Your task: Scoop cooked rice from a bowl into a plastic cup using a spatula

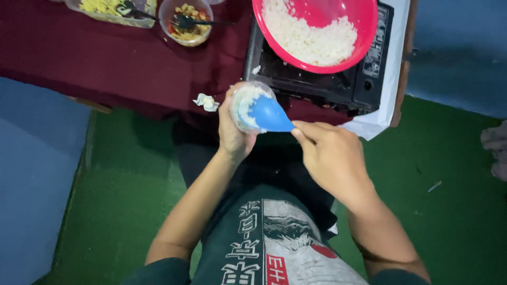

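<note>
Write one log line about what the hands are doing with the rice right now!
left hand: holds clear cup of rice | right hand: presses blue spoon into cup | red bowl: rice, on stove

A: What do I have in hand?

B: My left hand grips a clear cup of rice; my right hand presses a blue paddle into it, just below the red bowl.

A small clear round container, partly filled with white rice, sits tilted at centre frame; a blue rice paddle presses into its opening.
</note>
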